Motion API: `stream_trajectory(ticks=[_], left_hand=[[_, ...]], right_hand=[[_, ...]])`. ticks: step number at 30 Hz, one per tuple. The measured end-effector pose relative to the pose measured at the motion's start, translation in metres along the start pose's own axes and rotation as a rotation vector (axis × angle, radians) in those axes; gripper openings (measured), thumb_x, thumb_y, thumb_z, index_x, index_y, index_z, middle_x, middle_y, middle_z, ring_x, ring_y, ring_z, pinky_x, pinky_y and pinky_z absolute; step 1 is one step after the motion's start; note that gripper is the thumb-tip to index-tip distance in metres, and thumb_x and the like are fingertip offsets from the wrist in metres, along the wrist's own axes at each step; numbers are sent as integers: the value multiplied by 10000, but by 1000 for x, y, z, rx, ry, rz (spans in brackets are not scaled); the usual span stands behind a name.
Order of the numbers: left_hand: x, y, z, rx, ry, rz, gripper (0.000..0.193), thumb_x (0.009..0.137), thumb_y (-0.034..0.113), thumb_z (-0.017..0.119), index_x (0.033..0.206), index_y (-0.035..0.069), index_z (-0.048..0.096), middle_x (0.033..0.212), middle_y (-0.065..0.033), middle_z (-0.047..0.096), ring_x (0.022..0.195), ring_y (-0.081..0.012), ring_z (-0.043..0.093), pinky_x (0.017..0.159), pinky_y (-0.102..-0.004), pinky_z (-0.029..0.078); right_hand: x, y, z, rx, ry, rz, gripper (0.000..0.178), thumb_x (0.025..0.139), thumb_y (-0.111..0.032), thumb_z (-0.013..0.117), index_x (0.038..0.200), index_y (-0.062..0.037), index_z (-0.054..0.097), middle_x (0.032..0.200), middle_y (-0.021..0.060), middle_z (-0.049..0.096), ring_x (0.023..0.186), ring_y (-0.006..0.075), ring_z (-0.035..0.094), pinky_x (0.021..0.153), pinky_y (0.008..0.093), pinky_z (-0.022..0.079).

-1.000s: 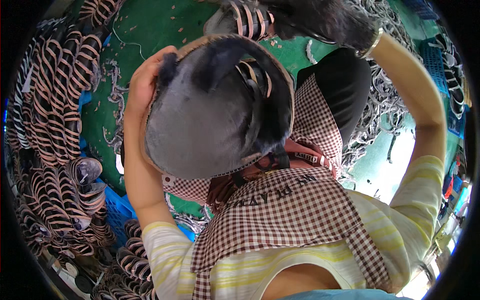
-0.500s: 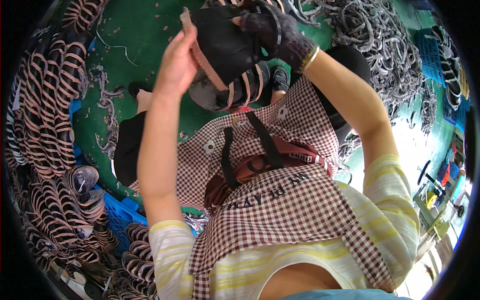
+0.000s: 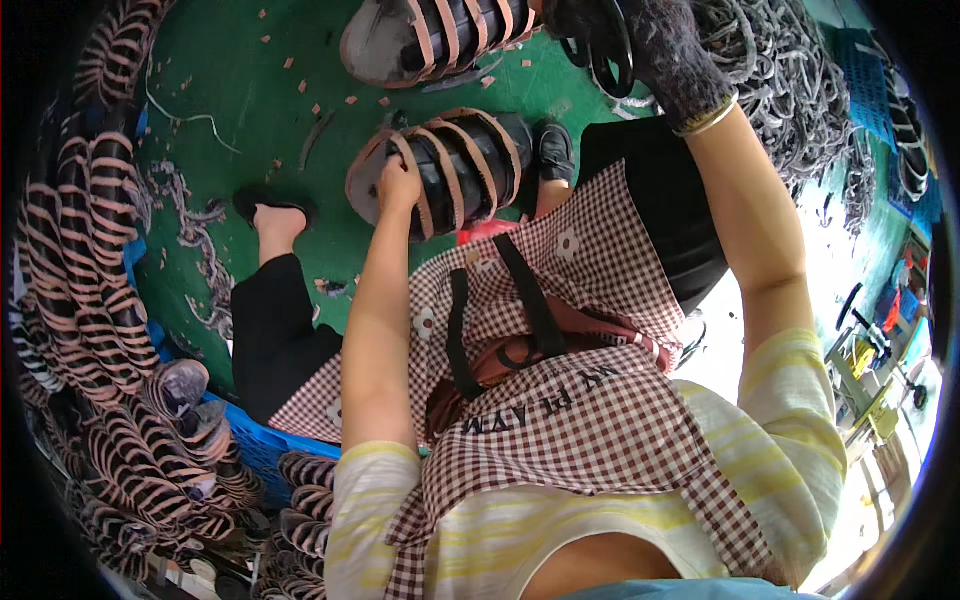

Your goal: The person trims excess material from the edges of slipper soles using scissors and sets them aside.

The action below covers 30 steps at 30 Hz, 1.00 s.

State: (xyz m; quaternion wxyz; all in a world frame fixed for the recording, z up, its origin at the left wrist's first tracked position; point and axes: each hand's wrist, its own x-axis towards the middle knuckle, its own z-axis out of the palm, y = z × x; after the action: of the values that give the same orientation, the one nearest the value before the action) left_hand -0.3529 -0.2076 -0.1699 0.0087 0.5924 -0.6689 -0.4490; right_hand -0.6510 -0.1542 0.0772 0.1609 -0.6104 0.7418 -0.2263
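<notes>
nearest, low at the left, a blue plastic crate [image 3: 250, 440] sits on the green floor [image 3: 270, 120], with striped sandal uppers [image 3: 150, 460] heaped over and beside it, brown bands on black; what lies inside the crate cannot be told. more of these striped pieces [image 3: 90, 250] are stacked along the floor's left edge. the person wears a brown-and-white checked apron [image 3: 590, 400] with a line of dark lettering across its chest, over a yellow striped shirt.

above the lap, the bare left hand [image 3: 398, 185] holds a dark sandal [image 3: 445, 170] with brown straps, fingers curled and pressed on the sole's left rim, thumb side hidden behind it. the sandal is off the floor, tilted, just in front of the knees.

farther up, the right hand [image 3: 650, 50] in a dark knitted glove is closed on a black loop of strap [image 3: 610, 50] near the top edge. just left of it is a second strapped sandal [image 3: 430, 35]; whether the glove touches it cannot be told. at the floor's far right lies a grey tangle of straps [image 3: 790, 90], and small brown offcuts [image 3: 300, 60] dot the green.
</notes>
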Motion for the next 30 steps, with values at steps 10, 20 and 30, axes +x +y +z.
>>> stream_trajectory(ticks=[10, 20, 30], left_hand=[[161, 68, 3, -318, -22, 53, 293, 629, 122, 685, 868, -12, 580, 817, -126, 615, 784, -286, 576, 706, -377, 438], [2, 158, -182, -1256, -301, -8, 113, 740, 8, 572, 785, 78, 496, 668, 30, 495, 612, -108, 508, 581, -263, 419], [-102, 191, -215, -1098, -296, 224, 138, 742, 18, 580, 811, 86, 483, 709, 14, 490, 611, -89, 489, 567, -246, 430]], right_hand=[[25, -22, 7, 93, 76, -4, 296, 774, -234, 622, 1026, -89, 564, 887, 96, 607, 816, 221, 586, 710, 310, 464], [18, -60, -21, 116, 21, -217, 371, 674, -202, 660, 1024, -133, 558, 923, 91, 587, 853, 264, 572, 737, 346, 453], [-14, -104, -24, -354, 277, -817, 395, 598, -223, 666, 971, -141, 564, 939, 77, 555, 868, 244, 553, 729, 367, 426]])
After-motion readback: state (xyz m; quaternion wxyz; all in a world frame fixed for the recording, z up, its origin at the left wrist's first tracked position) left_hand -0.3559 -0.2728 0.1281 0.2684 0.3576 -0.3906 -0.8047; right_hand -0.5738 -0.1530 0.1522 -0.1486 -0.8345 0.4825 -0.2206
